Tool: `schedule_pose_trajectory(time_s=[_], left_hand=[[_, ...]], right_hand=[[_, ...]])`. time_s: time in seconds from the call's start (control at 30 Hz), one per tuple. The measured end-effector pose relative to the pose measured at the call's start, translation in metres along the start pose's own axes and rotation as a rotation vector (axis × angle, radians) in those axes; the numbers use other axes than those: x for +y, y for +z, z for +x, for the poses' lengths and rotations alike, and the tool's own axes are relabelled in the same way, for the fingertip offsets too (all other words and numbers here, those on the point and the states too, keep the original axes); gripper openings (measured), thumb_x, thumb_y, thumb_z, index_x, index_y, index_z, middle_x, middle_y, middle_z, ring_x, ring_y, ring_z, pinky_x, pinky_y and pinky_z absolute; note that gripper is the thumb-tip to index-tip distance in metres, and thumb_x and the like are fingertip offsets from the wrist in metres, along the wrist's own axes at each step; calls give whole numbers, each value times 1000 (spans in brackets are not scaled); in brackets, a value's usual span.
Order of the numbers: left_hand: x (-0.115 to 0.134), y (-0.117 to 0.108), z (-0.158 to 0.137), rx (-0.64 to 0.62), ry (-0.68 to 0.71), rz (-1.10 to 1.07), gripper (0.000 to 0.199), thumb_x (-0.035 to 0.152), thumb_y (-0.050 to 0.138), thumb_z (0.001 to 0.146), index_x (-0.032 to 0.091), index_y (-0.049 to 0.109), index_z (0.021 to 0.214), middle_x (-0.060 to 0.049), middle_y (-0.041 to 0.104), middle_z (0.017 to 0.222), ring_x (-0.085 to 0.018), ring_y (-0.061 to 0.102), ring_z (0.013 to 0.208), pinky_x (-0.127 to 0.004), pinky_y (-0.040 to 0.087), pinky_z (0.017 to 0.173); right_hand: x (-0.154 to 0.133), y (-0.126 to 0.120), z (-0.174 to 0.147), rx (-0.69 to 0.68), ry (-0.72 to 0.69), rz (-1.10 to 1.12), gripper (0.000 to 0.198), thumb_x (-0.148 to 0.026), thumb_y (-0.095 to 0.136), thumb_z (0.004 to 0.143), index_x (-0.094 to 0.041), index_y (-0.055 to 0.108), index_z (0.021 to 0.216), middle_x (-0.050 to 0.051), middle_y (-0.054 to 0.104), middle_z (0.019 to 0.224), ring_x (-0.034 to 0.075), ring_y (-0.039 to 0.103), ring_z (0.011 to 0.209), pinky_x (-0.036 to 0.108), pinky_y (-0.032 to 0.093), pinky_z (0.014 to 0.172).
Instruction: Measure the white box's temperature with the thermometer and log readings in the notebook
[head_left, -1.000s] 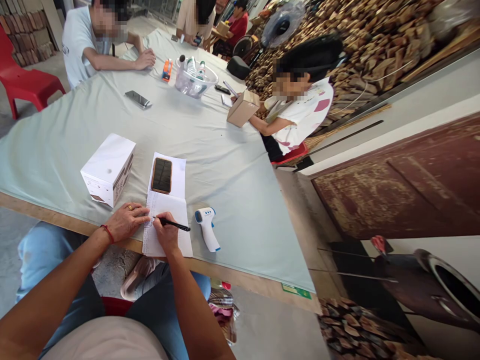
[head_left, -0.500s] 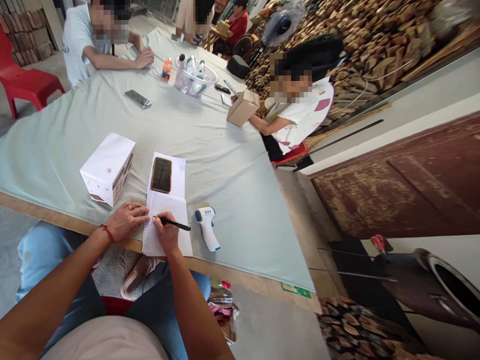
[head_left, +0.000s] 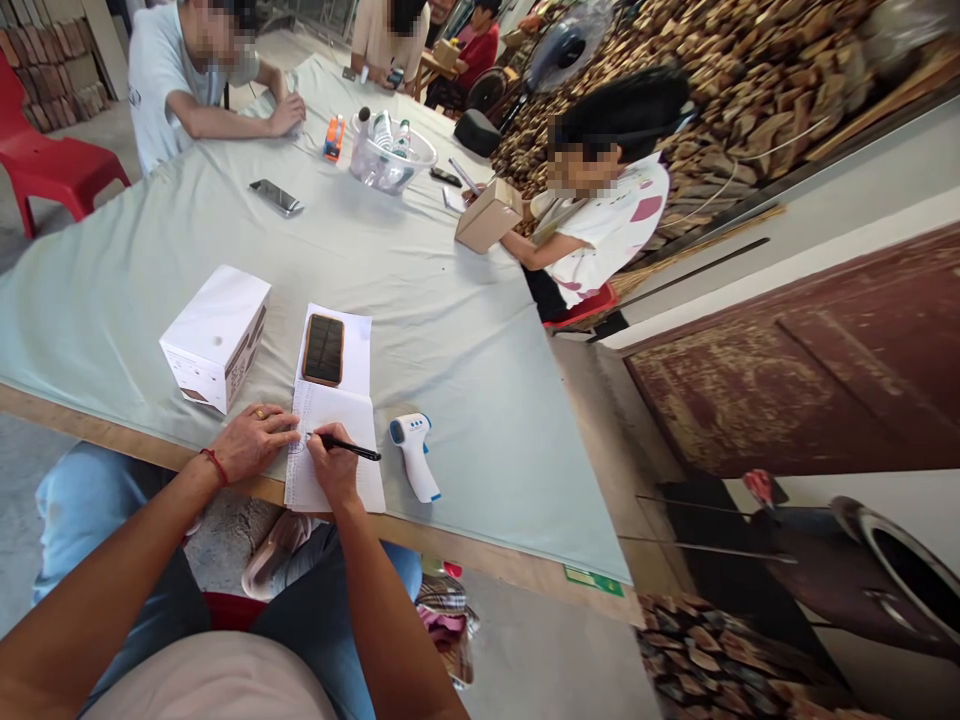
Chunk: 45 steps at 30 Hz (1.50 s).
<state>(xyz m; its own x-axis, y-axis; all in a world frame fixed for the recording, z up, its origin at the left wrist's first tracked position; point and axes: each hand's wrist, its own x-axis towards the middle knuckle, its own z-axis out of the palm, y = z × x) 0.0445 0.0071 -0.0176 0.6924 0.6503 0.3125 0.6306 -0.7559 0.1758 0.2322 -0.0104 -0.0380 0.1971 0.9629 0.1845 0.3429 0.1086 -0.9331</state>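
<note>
An open notebook (head_left: pixel 335 410) lies at the near edge of the cloth-covered table (head_left: pixel 420 300). My right hand (head_left: pixel 334 465) grips a black pen (head_left: pixel 346 449) with its tip on the lower page. My left hand (head_left: pixel 251 440), with a ring and a red wrist thread, rests flat on the table and touches the notebook's left edge. A dark phone (head_left: pixel 324 349) lies on the notebook's upper page. A white and blue infrared thermometer (head_left: pixel 415 455) lies just right of the notebook. A white box (head_left: pixel 216 336) stands to the left.
Other people sit around the table; one at the right holds a cardboard box (head_left: pixel 487 215). Farther away are a phone (head_left: pixel 276 197), a clear bowl of bottles (head_left: pixel 391 155) and an orange item (head_left: pixel 334 138). A red chair (head_left: pixel 45 165) stands at the left, stacked firewood at the right.
My hands and pen have barely shifted on the notebook. The person at the right has moved the cardboard box slightly.
</note>
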Motion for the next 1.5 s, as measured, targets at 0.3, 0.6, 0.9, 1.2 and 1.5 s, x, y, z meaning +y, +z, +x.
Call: schedule_pose_trajectory(time_s=[0.3, 0.6, 0.9, 1.2, 1.5], left_hand=[[0, 1, -1, 10, 3, 1, 31, 14, 51, 93, 26, 69, 116, -5, 65, 129, -23, 54, 118, -41, 42, 98], [0, 1, 0, 25, 7, -12, 31, 13, 52, 93, 25, 69, 115, -5, 65, 128, -23, 55, 118, -42, 44, 98], [4, -2, -8, 286, -133, 13, 22, 18, 49, 92, 20, 65, 105, -10, 67, 112, -23, 59, 111, -42, 46, 96], [-5, 7, -22, 832, -674, 80, 77, 45, 70, 82, 19, 30, 143, -24, 25, 151, -45, 23, 143, -74, 12, 112], [-27, 0, -18, 869, -834, -140, 107, 62, 66, 84, 10, 3, 154, -22, 23, 155, -36, 25, 143, -54, 28, 118]], right_hand=[[-3, 0, -1, 60, 16, 3, 14, -35, 51, 73, -22, 55, 70, -1, 59, 64, 17, 53, 63, 32, 45, 66], [0, 0, 0, 29, -5, -6, 11, -34, 51, 72, -23, 54, 69, -2, 57, 62, 16, 51, 62, 30, 45, 64], [-7, -9, 2, 171, -134, -41, 20, -34, 46, 90, -21, 61, 94, 5, 64, 89, 20, 60, 87, 35, 50, 83], [15, -61, 30, -49, -318, -649, 49, -8, 38, 87, -21, 62, 128, 15, 63, 119, 28, 55, 111, 48, 44, 98], [20, -113, 25, 217, 37, -899, 50, -29, 58, 82, -14, 58, 130, 24, 55, 124, 38, 52, 112, 52, 44, 90]])
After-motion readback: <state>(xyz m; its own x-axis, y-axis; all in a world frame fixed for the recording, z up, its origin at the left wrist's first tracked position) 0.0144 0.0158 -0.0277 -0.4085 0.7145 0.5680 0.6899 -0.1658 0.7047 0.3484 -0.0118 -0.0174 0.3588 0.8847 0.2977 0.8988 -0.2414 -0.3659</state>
